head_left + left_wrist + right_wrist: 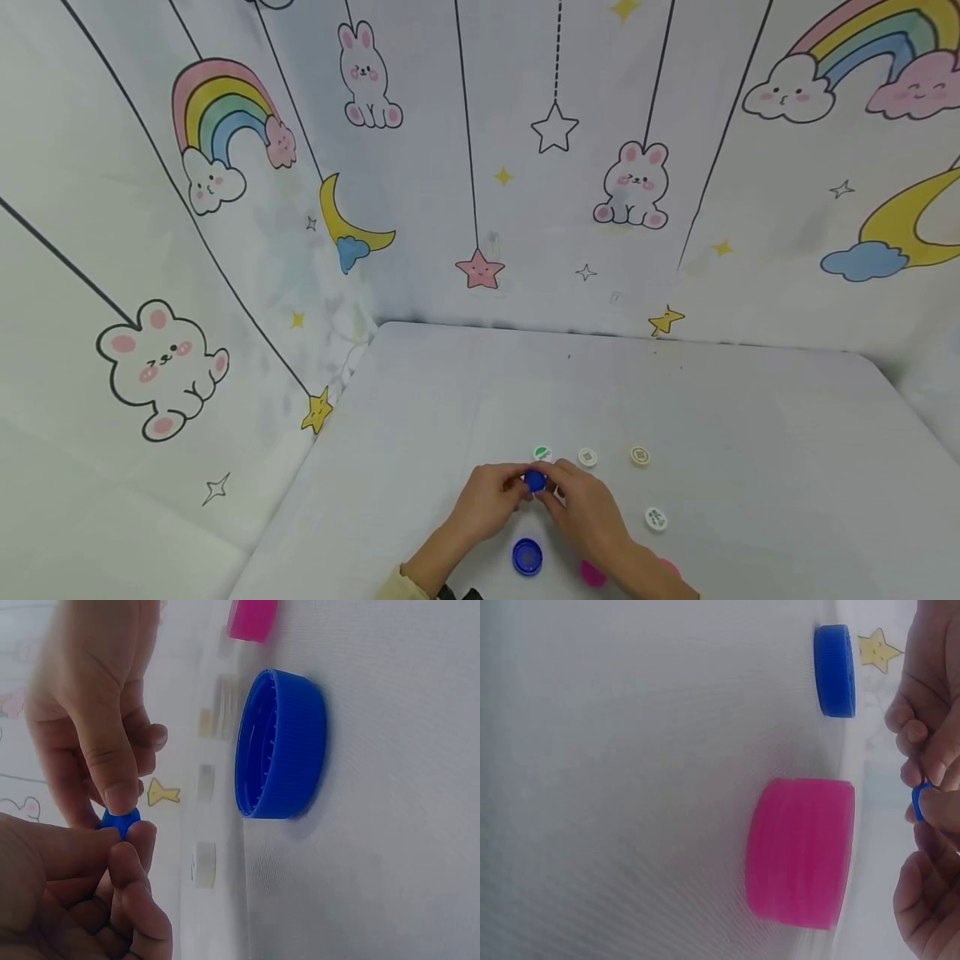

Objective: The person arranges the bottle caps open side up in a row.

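Observation:
Both hands meet above the table, pinching one small blue cap (535, 481) between them. My left hand (486, 502) grips it from the left with thumb and fingertips; my right hand (592, 507) holds its other side. In the left wrist view, fingers and thumbs cover much of this small cap (121, 822). A larger blue bottle cap (527, 557) lies on the table below the hands, its hollow side and ribbed wall showing in the left wrist view. Near the right forearm sits a pink bottle cap (593, 573).
Beyond the hands lie a white-and-green disc (542, 453), a white disc (587, 457) and a cream disc (639, 456). Another white disc (656, 520) is right of the right hand. A pinkish-red round thing (670, 568) is partly hidden by the right forearm. A white cloth covers the table (750, 433).

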Demonstrator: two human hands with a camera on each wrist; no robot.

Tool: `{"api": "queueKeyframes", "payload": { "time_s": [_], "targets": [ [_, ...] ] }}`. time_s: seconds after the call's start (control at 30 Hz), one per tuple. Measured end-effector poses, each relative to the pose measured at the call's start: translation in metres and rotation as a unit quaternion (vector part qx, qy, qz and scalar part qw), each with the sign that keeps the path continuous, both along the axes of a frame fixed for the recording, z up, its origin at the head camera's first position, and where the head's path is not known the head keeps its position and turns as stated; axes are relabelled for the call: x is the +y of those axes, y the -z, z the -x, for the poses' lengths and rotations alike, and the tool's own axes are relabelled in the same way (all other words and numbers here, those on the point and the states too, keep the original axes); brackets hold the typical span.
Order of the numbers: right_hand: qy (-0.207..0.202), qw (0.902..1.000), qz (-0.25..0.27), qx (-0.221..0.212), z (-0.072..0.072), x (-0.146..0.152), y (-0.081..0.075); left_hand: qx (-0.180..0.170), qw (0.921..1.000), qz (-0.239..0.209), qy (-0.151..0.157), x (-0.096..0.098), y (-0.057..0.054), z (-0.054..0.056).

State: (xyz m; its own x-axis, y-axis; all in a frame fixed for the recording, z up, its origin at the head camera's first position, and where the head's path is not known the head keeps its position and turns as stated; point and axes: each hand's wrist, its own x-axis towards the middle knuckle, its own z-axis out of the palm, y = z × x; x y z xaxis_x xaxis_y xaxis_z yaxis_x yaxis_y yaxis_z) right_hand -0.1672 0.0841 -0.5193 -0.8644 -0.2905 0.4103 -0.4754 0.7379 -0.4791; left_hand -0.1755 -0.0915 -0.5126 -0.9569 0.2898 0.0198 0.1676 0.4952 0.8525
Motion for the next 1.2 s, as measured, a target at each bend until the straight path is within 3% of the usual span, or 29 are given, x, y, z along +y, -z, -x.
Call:
{"api": "queueKeyframes", "payload": {
  "time_s": [0.37,0.77,0.97,1.2],
  "targets": [
    [0.000,0.9987,-0.029,-0.042,0.0029,0.0037,0.0043,0.046,0.9966,0.067,-0.010,0.0002,0.0026,-0.0004],
    [-0.033,0.9951,-0.056,-0.075,0.0049,0.0040,0.0051,0.054,0.9872,0.150,0.006,0.0036,0.0013,-0.0029],
    [-0.023,0.9956,-0.064,-0.064,0.0040,0.0031,0.0057,0.061,0.9837,0.169,0.007,0.0070,0.0005,-0.0045],
    [-0.006,0.9932,-0.084,-0.081,0.0021,0.0000,0.0052,0.039,0.9835,0.176,0.010,0.0080,0.0064,-0.0066]
  ]
}}
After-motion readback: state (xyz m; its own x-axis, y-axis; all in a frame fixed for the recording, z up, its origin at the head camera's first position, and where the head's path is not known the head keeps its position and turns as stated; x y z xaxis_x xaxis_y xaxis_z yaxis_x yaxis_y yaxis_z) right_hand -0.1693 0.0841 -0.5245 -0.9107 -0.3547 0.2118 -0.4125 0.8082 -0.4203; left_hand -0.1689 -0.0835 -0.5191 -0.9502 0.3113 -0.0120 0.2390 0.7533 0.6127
